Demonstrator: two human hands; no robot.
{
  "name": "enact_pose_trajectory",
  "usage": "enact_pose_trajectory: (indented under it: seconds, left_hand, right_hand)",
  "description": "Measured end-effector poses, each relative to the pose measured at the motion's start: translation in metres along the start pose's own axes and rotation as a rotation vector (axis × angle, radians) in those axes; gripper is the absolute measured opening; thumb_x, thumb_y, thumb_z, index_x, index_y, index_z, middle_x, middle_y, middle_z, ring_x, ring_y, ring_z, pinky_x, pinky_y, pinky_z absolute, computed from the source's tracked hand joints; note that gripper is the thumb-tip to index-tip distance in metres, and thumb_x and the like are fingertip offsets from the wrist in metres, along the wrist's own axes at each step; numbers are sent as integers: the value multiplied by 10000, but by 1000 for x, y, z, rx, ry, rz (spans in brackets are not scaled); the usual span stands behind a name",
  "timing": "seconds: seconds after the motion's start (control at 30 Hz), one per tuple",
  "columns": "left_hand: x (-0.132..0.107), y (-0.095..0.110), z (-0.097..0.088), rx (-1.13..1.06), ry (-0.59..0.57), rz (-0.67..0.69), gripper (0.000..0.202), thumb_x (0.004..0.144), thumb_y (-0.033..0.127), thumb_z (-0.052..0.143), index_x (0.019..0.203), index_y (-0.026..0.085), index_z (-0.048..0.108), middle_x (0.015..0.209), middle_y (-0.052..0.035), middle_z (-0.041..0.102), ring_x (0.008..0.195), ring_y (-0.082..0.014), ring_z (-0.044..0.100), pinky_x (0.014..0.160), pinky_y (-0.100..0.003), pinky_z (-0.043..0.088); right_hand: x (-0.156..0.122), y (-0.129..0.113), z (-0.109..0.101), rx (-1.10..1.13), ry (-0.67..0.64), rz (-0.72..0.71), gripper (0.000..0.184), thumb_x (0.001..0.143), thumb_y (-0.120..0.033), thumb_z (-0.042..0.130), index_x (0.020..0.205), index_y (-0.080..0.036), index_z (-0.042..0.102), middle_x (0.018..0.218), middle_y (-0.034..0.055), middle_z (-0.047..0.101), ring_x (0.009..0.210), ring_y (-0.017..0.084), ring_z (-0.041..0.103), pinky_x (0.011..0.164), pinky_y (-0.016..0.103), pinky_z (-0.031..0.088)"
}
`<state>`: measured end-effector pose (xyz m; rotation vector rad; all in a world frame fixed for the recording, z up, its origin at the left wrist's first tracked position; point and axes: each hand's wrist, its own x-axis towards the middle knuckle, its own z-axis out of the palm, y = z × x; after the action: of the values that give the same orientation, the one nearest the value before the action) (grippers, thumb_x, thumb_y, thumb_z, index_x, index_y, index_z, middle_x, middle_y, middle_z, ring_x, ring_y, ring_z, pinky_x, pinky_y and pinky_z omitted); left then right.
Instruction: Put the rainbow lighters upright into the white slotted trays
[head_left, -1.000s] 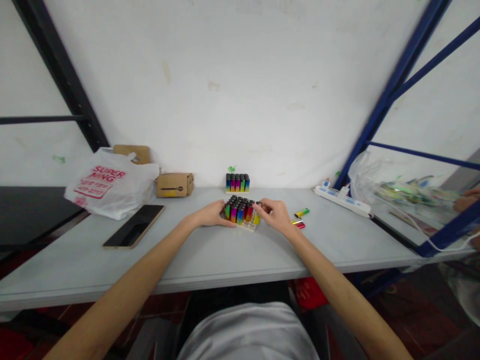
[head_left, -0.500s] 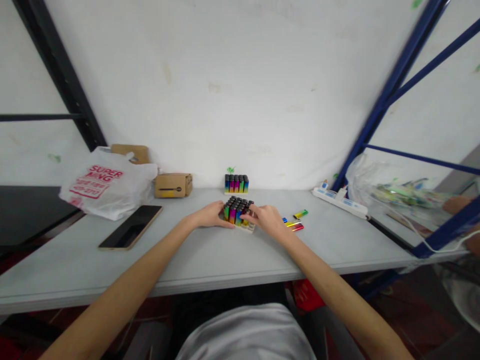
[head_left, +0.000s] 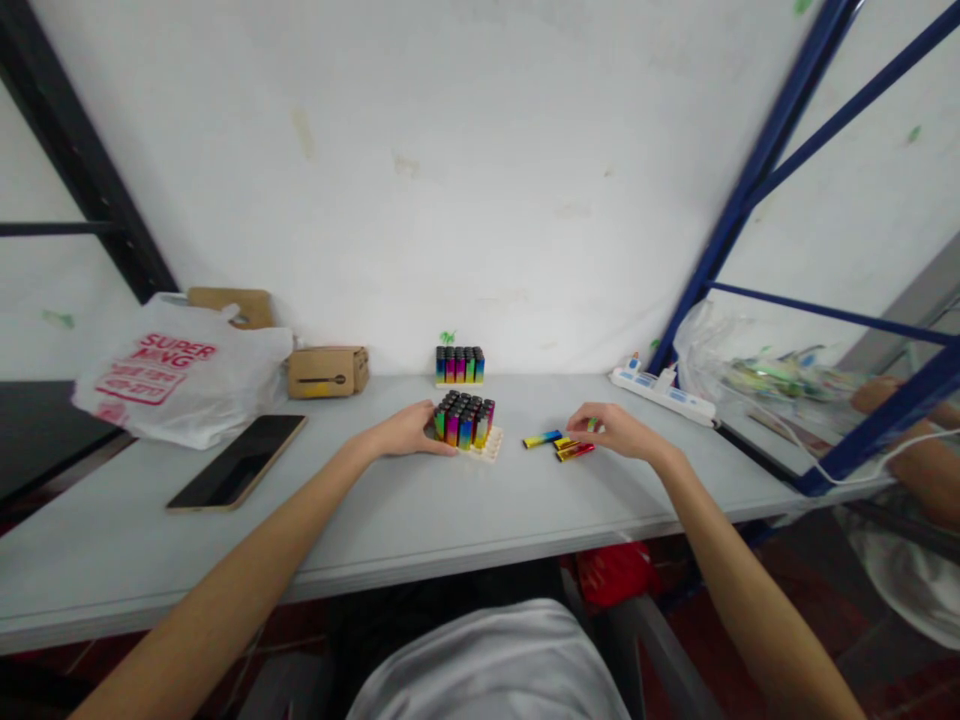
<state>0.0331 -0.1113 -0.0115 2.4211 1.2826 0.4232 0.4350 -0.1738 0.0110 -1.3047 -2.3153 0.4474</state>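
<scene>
A cream tray (head_left: pixel 491 448) stands on the table, filled with upright lighters (head_left: pixel 466 425) with black tops and rainbow-coloured bodies. Bare slots show along its right side. My left hand (head_left: pixel 409 430) is closed round the tray's left side, thumb in front, fingers partly hidden behind the lighters. To the right, my right hand (head_left: pixel 616 430) curls its fingers and thumb round a green lighter (head_left: pixel 592 425), mostly covered by the hand. Just left of those fingers lie a blue-and-yellow lighter (head_left: pixel 542 439) and a red lighter (head_left: pixel 575 452), with a yellow one between.
A second block of lighters (head_left: pixel 460 365) stands against the wall. On the left are a phone (head_left: pixel 238 462), a plastic bag (head_left: pixel 187 370) and a cardboard box (head_left: pixel 328 371). A power strip (head_left: pixel 664 394) lies at the right, near a blue metal frame (head_left: pixel 739 200) and another person's arm (head_left: pixel 919 450).
My right hand has left the tray and moved right to the loose lighters. The left hand stays at the tray. The view has shifted slightly.
</scene>
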Motion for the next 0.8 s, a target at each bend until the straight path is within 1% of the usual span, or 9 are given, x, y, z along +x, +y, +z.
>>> enact_pose_trajectory:
  seconds: [0.1, 0.23, 0.3, 0.37, 0.47, 0.53, 0.67, 0.73, 0.8]
  left_hand:
    - [0, 1, 0, -14, 7, 0, 788, 567, 766, 732, 1070, 164, 656, 992, -74, 698, 878, -289, 640, 744, -350, 512]
    - [0, 0, 0, -13, 14, -11, 803, 560, 771, 732, 1076, 160, 649, 998, -79, 703, 880, -291, 641, 742, -352, 512]
    - [0, -1, 0, -29, 14, -10, 800, 555, 763, 741, 1081, 167, 650, 1000, -74, 703, 887, -290, 639, 743, -351, 513]
    - [0, -2, 1, -32, 18, -9, 806, 544, 761, 748, 1083, 169, 652, 1014, -76, 701, 897, -293, 639, 754, -354, 513]
    - [0, -3, 1, -9, 25, -14, 815, 543, 769, 743, 1086, 169, 653, 1028, -81, 699, 912, -301, 638, 774, -361, 515]
    - [-1, -1, 0, 5, 20, -7, 799, 566, 777, 724, 1085, 174, 658, 1019, -78, 701, 923, -303, 642, 787, -357, 516]
    - [-2, 2, -1, 12, 13, 20, 756, 586, 777, 711, 1049, 180, 689, 1016, -74, 702, 925, -303, 644, 805, -355, 519]
    - [-2, 2, -1, 9, 15, 28, 739, 588, 767, 716, 1038, 182, 698, 1024, -73, 700, 935, -302, 639, 823, -361, 520]
    - [-1, 2, -1, 4, 19, 33, 732, 585, 753, 727, 1037, 178, 698, 1037, -77, 696, 950, -304, 635, 852, -371, 516]
  right_hand:
    - [-23, 7, 5, -18, -57, -1, 288, 869, -430, 660, 1038, -216, 753, 1044, 87, 731, 934, 229, 662, 823, 334, 504]
    - [-30, 13, 16, -75, 15, -23, 254, 890, -383, 643, 1050, -216, 747, 1096, 114, 719, 1025, 263, 643, 941, 410, 480]
    - [-28, 13, 17, -47, 55, -31, 269, 901, -405, 633, 1055, -213, 740, 1067, 112, 719, 967, 250, 648, 889, 391, 496]
    - [-24, 11, 17, 71, 102, -15, 299, 907, -442, 627, 1069, -208, 722, 1008, 93, 718, 856, 217, 648, 783, 348, 509]
    - [-10, 3, 20, 376, 259, 25, 341, 877, -493, 660, 1049, -200, 691, 896, 59, 704, 667, 156, 590, 616, 288, 469]
    - [4, -4, 24, 574, 417, 30, 361, 830, -510, 710, 1008, -198, 678, 827, 35, 685, 569, 114, 510, 538, 261, 415]
    - [42, -21, 31, 852, 673, 25, 372, 802, -554, 717, 884, -198, 650, 674, -24, 572, 527, 83, 429, 498, 230, 378]
    - [60, -30, 33, 935, 699, 45, 414, 797, -607, 692, 827, -203, 611, 641, -38, 515, 541, 86, 445, 509, 218, 407]
    - [75, -41, 36, 1000, 614, 56, 445, 789, -643, 676, 825, -215, 561, 677, -33, 532, 582, 97, 495, 551, 223, 458]
